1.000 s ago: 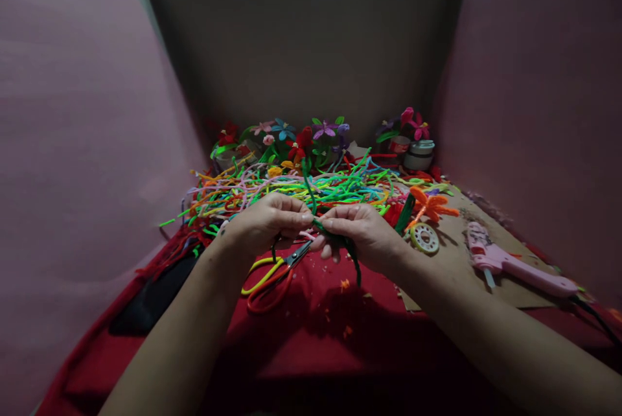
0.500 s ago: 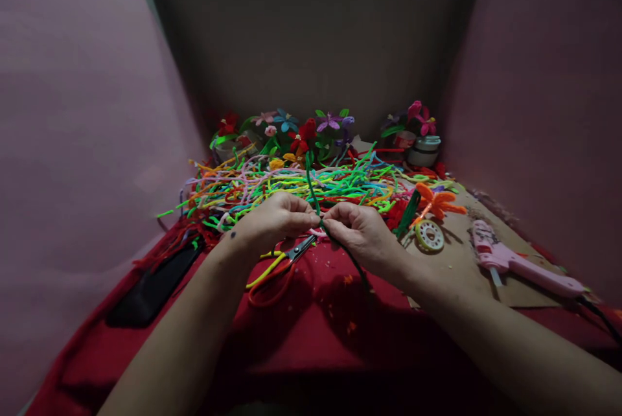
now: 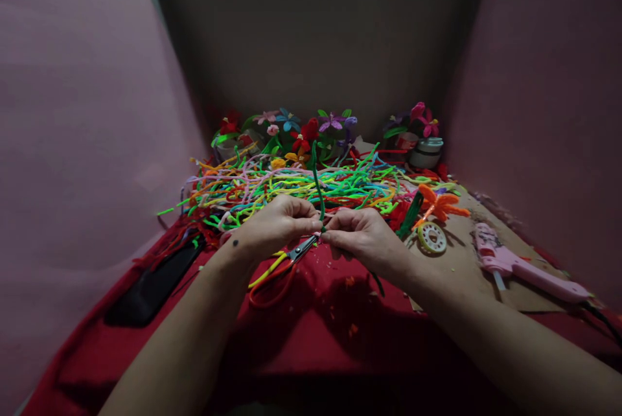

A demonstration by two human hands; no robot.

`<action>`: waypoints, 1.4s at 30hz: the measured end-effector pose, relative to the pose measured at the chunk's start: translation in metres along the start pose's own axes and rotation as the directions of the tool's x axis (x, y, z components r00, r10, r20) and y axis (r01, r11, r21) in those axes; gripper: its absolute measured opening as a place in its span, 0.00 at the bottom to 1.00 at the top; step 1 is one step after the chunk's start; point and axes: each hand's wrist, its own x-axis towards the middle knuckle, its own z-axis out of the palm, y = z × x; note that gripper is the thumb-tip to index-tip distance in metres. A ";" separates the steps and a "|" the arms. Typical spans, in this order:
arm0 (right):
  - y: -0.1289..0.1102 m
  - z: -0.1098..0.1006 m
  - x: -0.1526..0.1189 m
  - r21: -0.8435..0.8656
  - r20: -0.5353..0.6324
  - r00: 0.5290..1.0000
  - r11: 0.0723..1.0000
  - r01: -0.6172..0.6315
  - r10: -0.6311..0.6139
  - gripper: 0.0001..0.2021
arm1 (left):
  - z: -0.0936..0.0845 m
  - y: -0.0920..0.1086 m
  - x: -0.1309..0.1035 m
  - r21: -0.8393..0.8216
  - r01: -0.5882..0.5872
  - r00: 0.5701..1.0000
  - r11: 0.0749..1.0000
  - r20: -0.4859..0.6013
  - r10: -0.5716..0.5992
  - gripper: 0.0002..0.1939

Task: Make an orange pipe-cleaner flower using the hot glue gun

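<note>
A dark green pipe cleaner (image 3: 318, 186) stands up from between my fingertips, and its other end shows below my right hand. My left hand (image 3: 284, 220) pinches it from the left, thumb and fingers closed. From the right, my right hand (image 3: 362, 234) pinches it at nearly the same spot, where a small knot or twist shows. The fingertips of both hands almost touch. Scissors (image 3: 282, 267) with one yellow and one red handle lie on the red cloth (image 3: 306, 338) below my hands, their tips close under my fingers.
Behind my hands spreads a heap of coloured pipe cleaners (image 3: 272, 186). Pipe-cleaner flowers (image 3: 330, 121) stand at the back. On the right, cardboard (image 3: 457, 280) bears a pink glue gun (image 3: 529, 270), an orange flower (image 3: 440, 203) and a round yellow-rimmed reel (image 3: 431, 238). A black phone (image 3: 153, 286) lies left.
The upright part of the green pipe cleaner has shifted slightly right and its top looks narrower. Its lower end has swung to the right. Both hands keep pinching, moved slightly.
</note>
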 end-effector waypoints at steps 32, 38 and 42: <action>-0.004 0.001 0.005 0.355 -0.056 0.957 0.902 -0.246 0.284 0.06 | 0.019 0.003 0.002 0.219 -0.207 0.861 0.953 -0.421 0.284 0.07; -0.009 -0.002 0.004 0.328 -0.072 0.968 0.922 -0.204 0.239 0.07 | 0.015 0.009 0.000 -0.017 -0.140 0.946 0.990 -0.298 0.128 0.05; -0.007 -0.003 0.004 0.283 -0.103 0.988 0.956 -0.078 0.111 0.08 | 0.017 0.012 0.000 -0.125 -0.129 0.959 0.984 -0.267 0.092 0.06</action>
